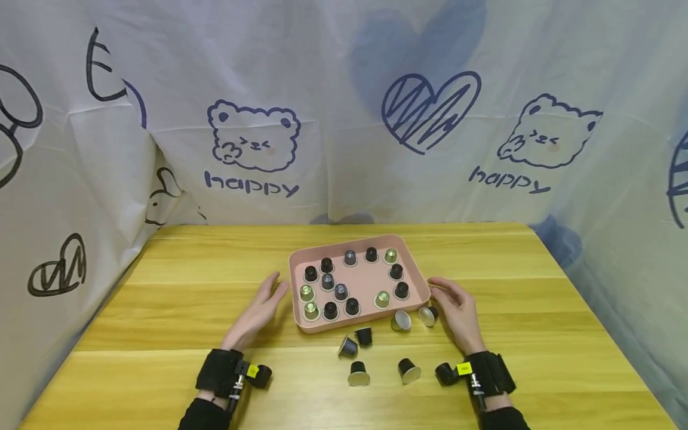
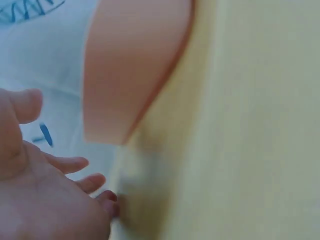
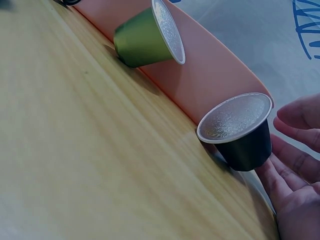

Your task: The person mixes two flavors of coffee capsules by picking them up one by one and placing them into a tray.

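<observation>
Left hand (image 1: 260,309), fingers loosely spread, and right hand (image 1: 459,310), fingers gently bent, hold nothing; the tray (image 1: 368,282) lies between their fingertips. A black pod (image 3: 246,150) sits beside the right fingers, contact unclear.

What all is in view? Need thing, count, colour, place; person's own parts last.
table: 1, yellow wood grain, under everything
tray: 1, pink, on the table
black capsules: 11, black, 7 in the tray, 4 loose on its near side
green capsules: 5, green, 4 in the tray, 1 loose
blue-grey capsules: 4, blue-grey, 3 in the tray, 1 loose
cloth backdrop: count unclear, white with dark drawings, behind and both sides
wrist straps: 2, black, one per wrist, each with a camera
sleeves: 2, black, bottom edge
left hand: 1, bare, beside the tray's left end
right hand: 1, bare, beside its right end
</observation>
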Demonstrator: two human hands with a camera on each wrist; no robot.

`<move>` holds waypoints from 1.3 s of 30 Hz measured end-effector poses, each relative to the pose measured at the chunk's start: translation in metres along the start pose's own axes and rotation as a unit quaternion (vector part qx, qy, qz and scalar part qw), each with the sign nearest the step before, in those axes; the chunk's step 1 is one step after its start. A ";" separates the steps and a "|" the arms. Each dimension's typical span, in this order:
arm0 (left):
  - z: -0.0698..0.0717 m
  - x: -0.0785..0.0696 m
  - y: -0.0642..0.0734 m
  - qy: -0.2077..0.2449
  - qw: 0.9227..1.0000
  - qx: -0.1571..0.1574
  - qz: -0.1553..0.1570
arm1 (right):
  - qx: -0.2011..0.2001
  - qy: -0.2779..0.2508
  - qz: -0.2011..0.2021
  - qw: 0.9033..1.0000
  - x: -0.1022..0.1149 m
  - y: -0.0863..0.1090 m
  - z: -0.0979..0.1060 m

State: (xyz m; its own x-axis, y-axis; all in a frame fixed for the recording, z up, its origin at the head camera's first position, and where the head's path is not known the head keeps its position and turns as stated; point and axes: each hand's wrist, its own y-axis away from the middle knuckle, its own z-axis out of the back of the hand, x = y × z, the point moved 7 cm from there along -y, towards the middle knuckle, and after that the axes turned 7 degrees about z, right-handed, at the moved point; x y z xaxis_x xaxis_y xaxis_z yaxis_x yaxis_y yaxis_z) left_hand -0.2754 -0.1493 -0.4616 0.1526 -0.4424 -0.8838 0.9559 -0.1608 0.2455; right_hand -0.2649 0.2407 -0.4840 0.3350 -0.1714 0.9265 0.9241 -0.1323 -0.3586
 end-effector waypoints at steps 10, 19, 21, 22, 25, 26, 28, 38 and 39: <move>-0.002 0.022 0.009 0.125 0.992 0.018 0.005 | 0.000 0.002 0.001 1.000 -0.002 0.002 0.000; -0.004 0.024 0.008 0.141 0.989 0.010 -0.030 | 0.016 0.010 0.007 1.000 0.000 0.002 0.000; -0.003 0.024 0.008 0.141 0.989 0.008 -0.032 | 0.031 0.007 0.014 0.999 0.002 0.002 -0.001; -0.003 0.024 0.008 0.142 0.989 0.009 -0.033 | 0.042 0.003 0.020 0.999 0.004 0.002 -0.002; -0.003 0.024 0.008 0.145 0.989 0.011 -0.032 | 0.077 -0.021 0.042 0.996 0.009 0.002 -0.005; -0.003 0.024 0.008 0.146 0.989 0.012 -0.032 | 0.087 -0.030 0.048 0.995 0.011 0.002 -0.006; -0.003 0.024 0.008 0.147 0.989 0.014 -0.031 | 0.108 -0.045 0.055 0.992 0.013 0.002 -0.007; -0.003 0.023 0.008 0.148 0.988 0.012 -0.030 | 0.205 -0.088 0.000 0.975 0.011 0.004 -0.012; -0.003 0.023 0.008 0.148 0.988 0.012 -0.031 | 0.212 -0.081 -0.009 0.974 0.011 0.005 -0.012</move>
State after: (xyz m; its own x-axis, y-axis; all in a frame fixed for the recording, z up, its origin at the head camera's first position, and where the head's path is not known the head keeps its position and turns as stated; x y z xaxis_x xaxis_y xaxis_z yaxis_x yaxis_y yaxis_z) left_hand -0.2638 -0.1586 -0.4810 0.1645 -0.1543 -0.9742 0.9598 -0.2026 0.1941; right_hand -0.2589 0.2264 -0.4767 0.3115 -0.0117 0.9502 0.9111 0.2876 -0.2952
